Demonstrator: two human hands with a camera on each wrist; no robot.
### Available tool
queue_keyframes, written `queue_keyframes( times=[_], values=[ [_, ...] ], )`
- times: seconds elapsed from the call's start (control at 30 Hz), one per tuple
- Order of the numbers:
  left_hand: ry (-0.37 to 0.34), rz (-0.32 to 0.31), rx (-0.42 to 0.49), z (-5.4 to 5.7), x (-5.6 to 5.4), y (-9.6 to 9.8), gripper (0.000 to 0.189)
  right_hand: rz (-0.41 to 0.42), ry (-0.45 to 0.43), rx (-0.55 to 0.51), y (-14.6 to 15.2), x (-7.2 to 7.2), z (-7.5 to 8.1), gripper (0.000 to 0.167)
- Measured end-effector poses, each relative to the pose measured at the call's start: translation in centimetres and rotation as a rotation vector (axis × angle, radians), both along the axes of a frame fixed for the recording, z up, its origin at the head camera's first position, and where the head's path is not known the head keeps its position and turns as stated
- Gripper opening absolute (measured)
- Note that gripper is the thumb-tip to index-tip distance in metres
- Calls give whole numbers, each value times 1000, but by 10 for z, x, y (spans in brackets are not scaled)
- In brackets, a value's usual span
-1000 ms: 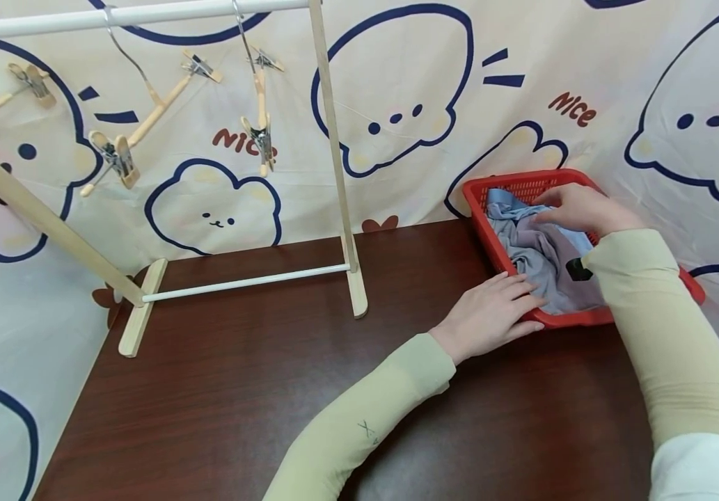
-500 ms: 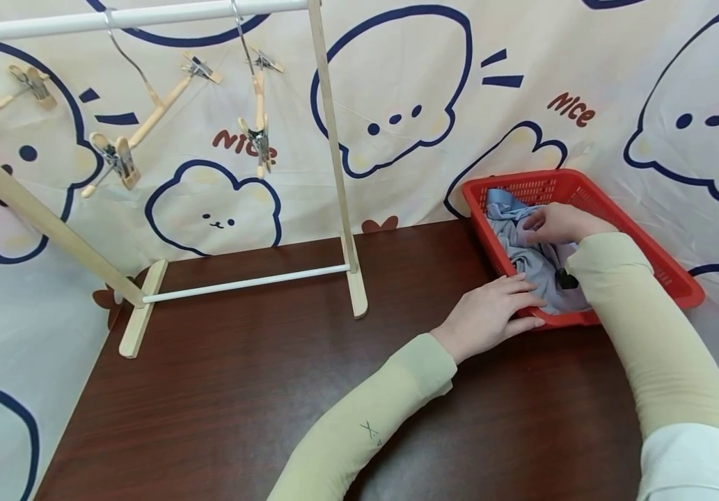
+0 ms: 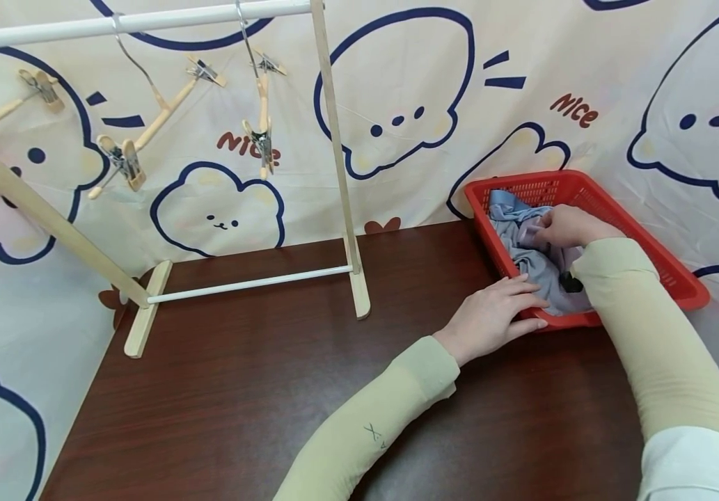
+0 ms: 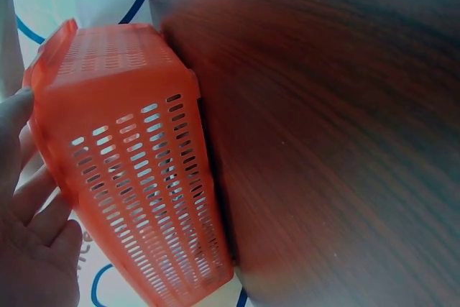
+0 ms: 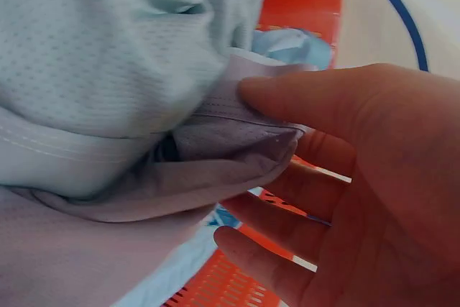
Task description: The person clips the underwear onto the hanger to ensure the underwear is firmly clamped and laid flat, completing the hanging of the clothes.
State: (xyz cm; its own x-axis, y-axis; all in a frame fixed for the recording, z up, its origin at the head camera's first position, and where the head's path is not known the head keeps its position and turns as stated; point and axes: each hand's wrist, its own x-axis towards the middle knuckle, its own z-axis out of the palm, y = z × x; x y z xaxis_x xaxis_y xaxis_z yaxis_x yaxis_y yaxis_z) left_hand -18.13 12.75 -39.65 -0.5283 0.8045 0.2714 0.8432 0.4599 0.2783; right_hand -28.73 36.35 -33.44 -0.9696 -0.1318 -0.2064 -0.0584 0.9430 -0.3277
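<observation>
A red plastic basket [image 3: 666,268] with pierced walls holds crumpled clothes at the right of the dark wooden table. My left hand [image 3: 487,316] rests on its near left rim, fingers fairly straight; the left wrist view shows them along the edge of the basket [image 4: 115,91]. Inside, my right hand [image 3: 578,226] pinches a mauve-grey garment [image 5: 237,134] between thumb and fingers at a stitched edge. A grey-green textured cloth [image 5: 93,48] bunches beside that edge. Light blue cloth [image 3: 506,202] lies at the basket's far left corner. The garments' full shapes are hidden by folds.
On the left stands a wooden rack with a white top rail [image 3: 177,21] and a lower bar [image 3: 253,283]. Wooden clip hangers [image 3: 165,115] dangle from the rail. A printed cloth backdrop [image 3: 409,90] rises behind the table [image 3: 284,390].
My right hand has moved left and lower over the clothes, and its fingers have closed on the mauve-grey garment. The left hand has stayed on the basket rim.
</observation>
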Motion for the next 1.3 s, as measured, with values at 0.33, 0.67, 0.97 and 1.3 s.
queue_keyframes(
  times=[0.33, 0.67, 0.97, 1.3],
  values=[
    [-40, 8, 5, 0, 0, 2, 43, -18, 126, -43, 6, 8, 30, 29],
    [-59, 16, -7, 1, 1, 2, 44, -59, 265, -192, -1, 18, 60, 32],
    [-23, 24, 2, 0, 1, 3, 45, -41, 313, -209, -19, 29, 88, 30],
    [-30, 83, 97, 0, -1, -1, 58, -24, 387, -223, -43, 51, 116, 28]
  ],
)
